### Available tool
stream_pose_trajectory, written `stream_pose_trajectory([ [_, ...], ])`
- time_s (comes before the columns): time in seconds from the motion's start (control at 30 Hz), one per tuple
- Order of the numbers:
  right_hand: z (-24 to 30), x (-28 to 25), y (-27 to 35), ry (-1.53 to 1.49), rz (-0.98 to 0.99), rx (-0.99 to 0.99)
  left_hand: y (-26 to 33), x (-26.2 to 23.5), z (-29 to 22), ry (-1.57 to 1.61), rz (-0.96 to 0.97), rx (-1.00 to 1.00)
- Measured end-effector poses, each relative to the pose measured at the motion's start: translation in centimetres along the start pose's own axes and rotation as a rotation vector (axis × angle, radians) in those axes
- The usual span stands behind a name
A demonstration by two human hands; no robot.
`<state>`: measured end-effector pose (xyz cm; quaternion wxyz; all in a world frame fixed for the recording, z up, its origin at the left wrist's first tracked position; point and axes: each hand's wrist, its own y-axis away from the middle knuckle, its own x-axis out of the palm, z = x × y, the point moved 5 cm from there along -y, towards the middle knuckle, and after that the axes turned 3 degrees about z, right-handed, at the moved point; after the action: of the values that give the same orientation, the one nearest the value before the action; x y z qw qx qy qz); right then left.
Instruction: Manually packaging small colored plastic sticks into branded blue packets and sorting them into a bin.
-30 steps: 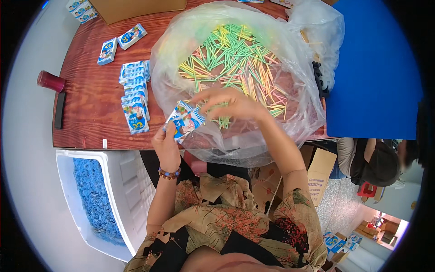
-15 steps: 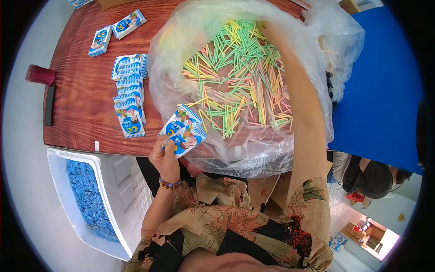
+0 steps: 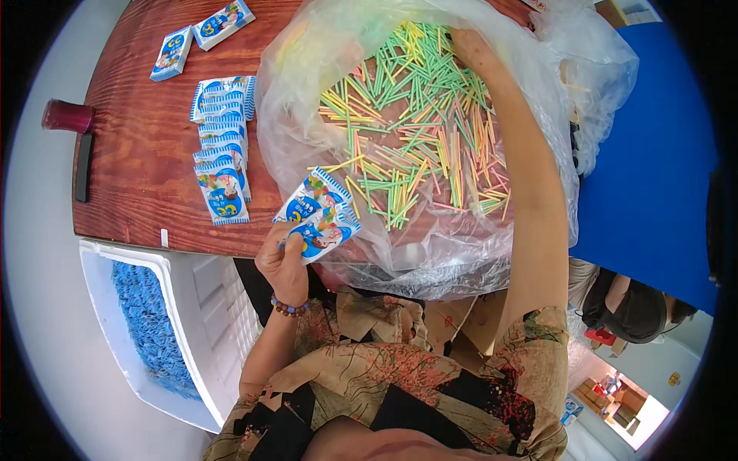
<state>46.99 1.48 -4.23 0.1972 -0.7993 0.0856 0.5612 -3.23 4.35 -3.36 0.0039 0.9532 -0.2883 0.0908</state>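
My left hand (image 3: 283, 265) holds a few small blue and white packets (image 3: 317, 217) fanned out at the near edge of the brown wooden table (image 3: 146, 161). My right hand (image 3: 469, 48) reaches deep into a large clear plastic bag (image 3: 430, 246) full of thin green, yellow and pink sticks (image 3: 407, 131). The fingers rest among the sticks at the bag's far side; whether they grip any is hidden. A row of the same packets (image 3: 221, 150) lies overlapping on the table left of the bag.
Two more packets (image 3: 196, 38) lie at the table's far left. A dark red cup (image 3: 68, 117) and a black bar (image 3: 83, 156) sit at the left edge. A white foam box (image 3: 177, 323) with blue pieces stands below the table. Another person (image 3: 630, 307) sits at right.
My right hand has left the packets near my left hand and stretched to the far side of the bag. The left hand still holds the packets.
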Motion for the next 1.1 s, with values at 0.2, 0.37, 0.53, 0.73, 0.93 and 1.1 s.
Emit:
stream_pose_trajectory([
  [0.2,-6.5,2.6,1.2,-0.046,-0.098,0.319,-0.4,1.3,0.7,0.042,0.031,-0.013],
  [0.37,-2.4,-0.6,4.5,1.149,-0.226,-0.225,-0.3,0.8,0.2,0.037,0.023,-0.009],
  [0.53,-4.1,-3.3,5.6,0.135,-0.287,-0.127,-0.3,1.1,0.5,0.089,0.034,-0.011],
  [0.73,-1.3,-3.6,4.3,-0.084,-0.296,-0.052,0.0,-0.2,0.3,0.056,0.0,0.015],
  [0.93,-2.2,-3.9,5.9,-0.629,0.172,0.345,-0.4,0.6,0.3,0.179,-0.027,-0.035],
  [1.1,11.1,-12.3,11.5,-1.856,0.068,0.607,-0.8,0.4,0.2,0.382,-0.155,-0.141],
])
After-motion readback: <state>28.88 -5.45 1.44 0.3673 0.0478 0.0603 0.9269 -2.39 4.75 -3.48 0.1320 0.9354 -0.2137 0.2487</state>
